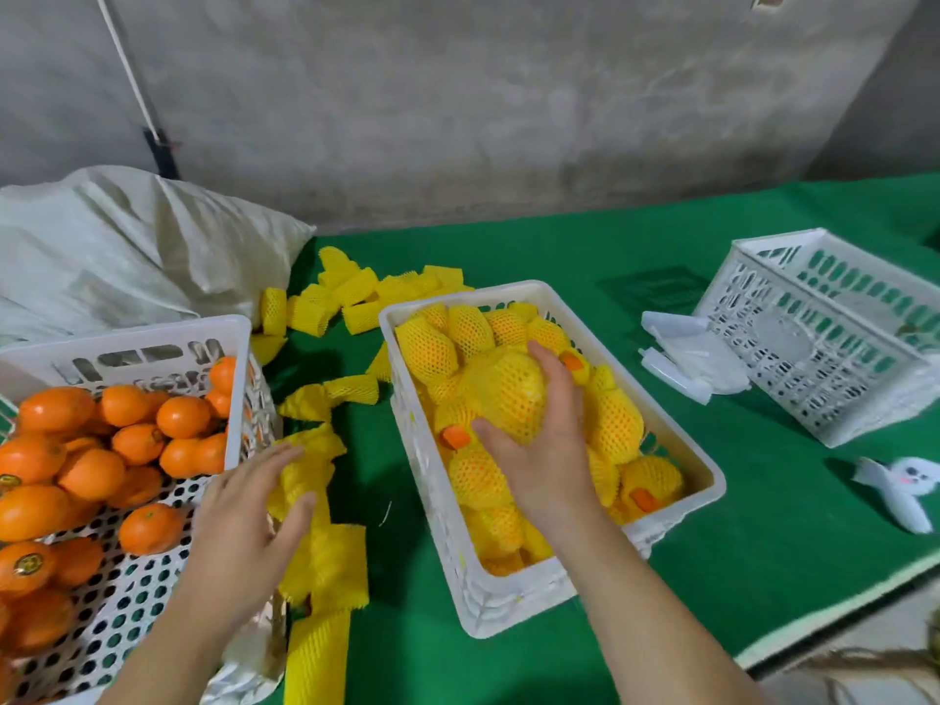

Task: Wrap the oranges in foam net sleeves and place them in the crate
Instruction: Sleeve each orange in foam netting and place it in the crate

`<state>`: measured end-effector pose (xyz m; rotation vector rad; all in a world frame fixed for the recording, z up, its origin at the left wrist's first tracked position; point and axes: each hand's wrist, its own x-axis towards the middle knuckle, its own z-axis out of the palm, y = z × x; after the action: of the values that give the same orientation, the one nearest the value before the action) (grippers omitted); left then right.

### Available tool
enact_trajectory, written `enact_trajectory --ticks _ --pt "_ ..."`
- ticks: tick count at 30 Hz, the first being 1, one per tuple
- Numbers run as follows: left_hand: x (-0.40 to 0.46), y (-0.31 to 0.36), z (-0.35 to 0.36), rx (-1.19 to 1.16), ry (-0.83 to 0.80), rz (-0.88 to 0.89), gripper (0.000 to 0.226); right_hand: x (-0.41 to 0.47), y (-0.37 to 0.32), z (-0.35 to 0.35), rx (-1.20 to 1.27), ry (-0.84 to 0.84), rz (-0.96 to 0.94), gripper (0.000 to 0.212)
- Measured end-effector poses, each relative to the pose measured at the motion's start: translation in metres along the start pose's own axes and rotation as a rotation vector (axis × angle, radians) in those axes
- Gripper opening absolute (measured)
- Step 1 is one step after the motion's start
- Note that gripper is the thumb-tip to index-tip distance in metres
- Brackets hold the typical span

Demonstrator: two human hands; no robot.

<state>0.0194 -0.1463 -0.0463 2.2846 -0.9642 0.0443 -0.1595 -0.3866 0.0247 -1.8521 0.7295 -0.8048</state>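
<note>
My right hand [547,440] grips a wrapped orange [503,394] in a yellow foam net, low over the middle white crate [552,297], which holds several wrapped oranges. My left hand [254,511] reaches over the loose yellow foam net sleeves [325,557] lying between the crates, fingers spread and touching a sleeve [305,475]. Bare oranges [137,445] fill the white crate [127,343] on the left.
More foam sleeves [356,287] lie scattered at the back of the green table [763,526]. A white sack [127,246] sits behind the left crate. An empty white crate [824,338], clear plastic pieces [686,353] and a small white toy [900,480] are on the right.
</note>
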Motion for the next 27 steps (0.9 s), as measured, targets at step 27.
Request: enact_trajectory --ticks 27 --pt "-0.01 -0.016 0.0 -0.079 -0.049 -0.153 0.036 -0.058 0.006 0.049 -0.899 -0.493 -0.428 0.057"
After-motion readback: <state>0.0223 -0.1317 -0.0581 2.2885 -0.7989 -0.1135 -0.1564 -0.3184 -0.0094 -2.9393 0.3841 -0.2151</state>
